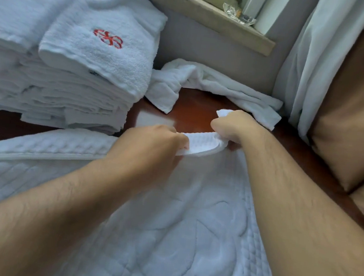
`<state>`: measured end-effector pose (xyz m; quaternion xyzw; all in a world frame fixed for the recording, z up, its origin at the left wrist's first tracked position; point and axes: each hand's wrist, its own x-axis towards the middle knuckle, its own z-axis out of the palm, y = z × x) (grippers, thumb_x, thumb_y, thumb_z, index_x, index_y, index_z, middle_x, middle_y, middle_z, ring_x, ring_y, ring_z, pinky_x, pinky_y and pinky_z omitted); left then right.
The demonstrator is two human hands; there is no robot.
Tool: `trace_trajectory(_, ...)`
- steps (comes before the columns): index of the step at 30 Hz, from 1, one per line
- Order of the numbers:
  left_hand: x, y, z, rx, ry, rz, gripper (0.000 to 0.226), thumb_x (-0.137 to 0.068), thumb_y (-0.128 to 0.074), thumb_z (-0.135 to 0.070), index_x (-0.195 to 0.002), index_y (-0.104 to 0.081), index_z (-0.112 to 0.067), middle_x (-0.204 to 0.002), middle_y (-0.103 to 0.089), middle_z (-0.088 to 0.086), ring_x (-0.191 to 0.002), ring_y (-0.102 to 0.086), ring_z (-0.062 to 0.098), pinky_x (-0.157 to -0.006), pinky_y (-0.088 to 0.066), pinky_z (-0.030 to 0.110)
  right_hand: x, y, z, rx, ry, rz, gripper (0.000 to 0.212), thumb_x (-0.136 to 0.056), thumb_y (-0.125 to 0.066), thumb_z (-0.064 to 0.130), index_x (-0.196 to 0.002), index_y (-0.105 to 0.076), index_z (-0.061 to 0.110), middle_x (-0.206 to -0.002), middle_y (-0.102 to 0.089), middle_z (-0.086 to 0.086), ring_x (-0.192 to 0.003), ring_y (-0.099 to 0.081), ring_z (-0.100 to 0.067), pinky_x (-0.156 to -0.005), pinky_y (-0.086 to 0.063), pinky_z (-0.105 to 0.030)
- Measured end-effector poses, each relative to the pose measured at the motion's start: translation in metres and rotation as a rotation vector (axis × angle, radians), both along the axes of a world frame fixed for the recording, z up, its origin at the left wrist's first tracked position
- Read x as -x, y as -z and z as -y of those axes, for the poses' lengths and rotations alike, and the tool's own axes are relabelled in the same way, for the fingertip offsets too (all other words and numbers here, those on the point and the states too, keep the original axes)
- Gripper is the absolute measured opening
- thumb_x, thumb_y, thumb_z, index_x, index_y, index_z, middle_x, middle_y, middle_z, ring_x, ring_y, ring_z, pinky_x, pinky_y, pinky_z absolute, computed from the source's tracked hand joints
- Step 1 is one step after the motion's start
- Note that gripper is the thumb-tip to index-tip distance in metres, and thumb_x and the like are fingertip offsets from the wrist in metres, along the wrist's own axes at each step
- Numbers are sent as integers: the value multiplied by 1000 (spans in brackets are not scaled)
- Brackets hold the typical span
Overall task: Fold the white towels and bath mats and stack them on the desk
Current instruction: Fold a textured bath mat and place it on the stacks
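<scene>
Bath mat (187, 240) spread beneath both forearms, its far edge pinched by the left hand (153, 143) and right hand (237, 126), each clamped on it and set slightly apart. Beyond the right hand, a crumpled towel (216, 89) on the desk (193, 112); beyond the left, the folded stack (71, 68).

white quilted bath mat (166, 227) — red-monogrammed white towels (83, 58) — reddish-brown desk (192, 114).

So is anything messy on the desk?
Yes. One white towel lies crumpled and unfolded at the back of the desk, beside the neat stack of folded towels. A crinkled clear wrapper also sits on the window sill.
</scene>
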<state>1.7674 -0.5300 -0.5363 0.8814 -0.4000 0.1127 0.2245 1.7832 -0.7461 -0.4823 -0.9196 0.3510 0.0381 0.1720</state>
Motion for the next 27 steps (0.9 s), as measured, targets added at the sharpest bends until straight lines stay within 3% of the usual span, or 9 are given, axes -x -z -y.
trace_trajectory(4,21,-13,2,119,12,138,19,-93,-59,-29,-109,-70,-32,-88,-61,-6,-69,-60,28,-52,-37,29,48,21,26,-152,345,442,23,-87,-60,18,-104,-65,4,-93,-67,-7,-79,-66,-23,-54,-52,-27)
trace_trajectory(7,42,-14,6,0,88,145,16,-93,-56,-26,-104,-67,-30,-89,-58,-6,-69,-59,26,-51,-36,29,83,25,42,-249,559,562,36,-82,-69,16,-115,-64,1,-86,-62,-5,-70,-61,-19,-35,-42,-17)
trace_trajectory(9,53,-11,9,-70,140,139,14,-93,-55,-24,-101,-65,-28,-86,-54,-5,-65,-56,26,-49,-32,28,87,19,50,-237,567,481,41,-81,-70,16,-118,-63,0,-91,-63,-8,-71,-63,-22,-38,-49,-22)
trace_trajectory(13,60,-10,11,-128,157,118,14,-93,-54,-19,-99,-64,-27,-84,-50,-4,-64,-55,26,-48,-36,30,62,-1,41,180,286,122,44,-76,-74,35,-105,-59,4,-92,-69,-11,-73,-72,-30,-65,-63,-41)
trace_trajectory(16,55,-12,9,-113,134,107,16,-91,-55,-19,-100,-65,-28,-84,-50,-4,-65,-56,25,-47,-33,29,31,-7,35,475,109,-109,37,-83,-70,45,-98,-59,13,-86,-65,-5,-71,-62,-24,-54,-47,-30)
trace_trajectory(19,51,-13,8,-77,80,124,6,-90,-58,-19,-91,-61,-24,-76,-45,-3,-57,-48,25,-44,-23,28,1,-6,36,482,122,-234,14,-95,-56,21,-97,-63,9,-88,-55,-6,-72,-51,-26,-55,-38,-34)
trace_trajectory(21,46,-16,5,-34,14,130,14,-83,-68,-17,-77,-55,-19,-68,-42,-2,-49,-36,23,-42,-16,25,-9,-10,54,293,207,51,25,-98,-49,12,-116,-64,2,-95,-57,-11,-90,-59,-34,-65,-47,-40)
trace_trajectory(24,35,-22,3,53,-74,140,12,-82,-71,-19,-78,-60,-19,-70,-49,-2,-51,-43,24,-44,-16,25,13,-13,80,-411,474,1099,44,-104,-37,24,-137,-53,0,-90,-59,-3,-115,-64,-38,-87,-55,-42)
trace_trajectory(27,30,-20,2,77,-86,136,8,-90,-60,-25,-96,-65,-25,-84,-56,-3,-62,-53,24,-46,-25,28,49,14,88,-824,601,1252,41,-96,-48,29,-127,-63,7,-96,-75,-7,-89,-76,-29,-71,-62,-41)
